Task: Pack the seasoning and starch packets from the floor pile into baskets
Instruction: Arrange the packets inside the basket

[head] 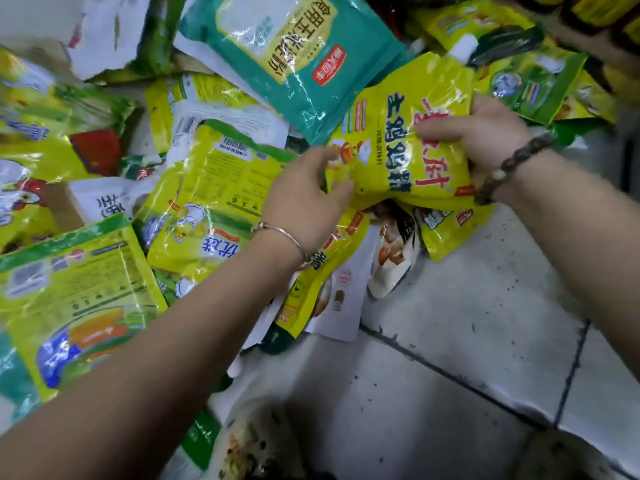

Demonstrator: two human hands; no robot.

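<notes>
A yellow seasoning packet (pixel 398 133) is held up over the right edge of the floor pile (pixel 104 202), between both hands. The right hand (pixel 485 133) grips its right side, fingers (pixel 436 128) curled over the printed front. The left hand (pixel 304 199) pinches its left lower edge. A teal starch packet (pixel 294 57) lies just beyond, at the far middle. More packets spread to the left, and the grey tiled floor (pixel 450 323) shows near and to the right.
</notes>
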